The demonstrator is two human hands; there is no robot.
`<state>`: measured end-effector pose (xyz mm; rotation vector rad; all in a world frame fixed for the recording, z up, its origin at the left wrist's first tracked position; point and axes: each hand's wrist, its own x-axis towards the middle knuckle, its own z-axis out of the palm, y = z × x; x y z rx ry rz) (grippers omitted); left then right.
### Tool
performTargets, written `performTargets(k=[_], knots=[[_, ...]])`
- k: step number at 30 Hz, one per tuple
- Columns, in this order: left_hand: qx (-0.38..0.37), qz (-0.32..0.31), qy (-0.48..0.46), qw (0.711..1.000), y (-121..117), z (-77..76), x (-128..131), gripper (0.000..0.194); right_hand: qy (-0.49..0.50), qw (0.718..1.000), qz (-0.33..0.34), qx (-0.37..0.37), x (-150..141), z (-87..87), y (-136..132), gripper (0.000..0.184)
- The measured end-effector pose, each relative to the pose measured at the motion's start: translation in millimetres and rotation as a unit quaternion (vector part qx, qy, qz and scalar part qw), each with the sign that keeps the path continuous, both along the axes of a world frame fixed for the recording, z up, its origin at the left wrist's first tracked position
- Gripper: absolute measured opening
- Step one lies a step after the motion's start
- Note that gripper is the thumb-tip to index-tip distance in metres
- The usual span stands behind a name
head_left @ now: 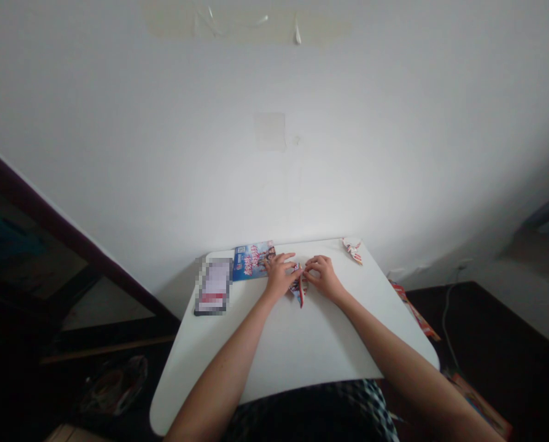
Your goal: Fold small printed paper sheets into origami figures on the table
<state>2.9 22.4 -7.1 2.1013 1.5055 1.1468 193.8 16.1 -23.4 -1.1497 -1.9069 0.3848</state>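
A small folded piece of printed paper [297, 293], coloured red, white and blue, sits on the white table between my hands. My left hand [280, 276] is on its left side, thumb against the paper's upper part and the other fingers bent outward near a blue booklet [251, 263]. From the right, my right hand [324, 277] pinches the paper's upper edge between thumb and fingertips. My fingers hide part of the folds. Another folded paper piece [352, 250], white with red, lies at the table's far right corner.
A phone-like device [214, 287], its screen blurred, lies on the table's left side. The white table [302, 362] stands against a pale wall [274, 190]. Printed papers [415, 310] show beyond its right edge, and a cable [447, 313] runs down there. A bag [115, 383] is at lower left.
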Motion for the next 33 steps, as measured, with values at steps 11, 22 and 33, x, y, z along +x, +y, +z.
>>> performTargets(k=[11, 22, 33], knots=[[0.02, 0.041, -0.014, 0.999, -2.9, 2.8, 0.9, 0.009, -0.026, 0.999, 0.027, 0.006, -3.9, 0.2, -0.7, 0.011], [0.027, 0.04, -0.018, 0.999, -2.9, 6.3, -1.5, 0.011, -0.02, 0.999, 0.025, 0.005, -3.4, 0.9, -2.5, 0.009], [0.033, 0.048, -0.015, 0.998, -8.3, 11.2, 1.5, 0.007, 0.044, 0.999, 0.005, 0.017, -6.3, 6.9, -2.7, 0.008]])
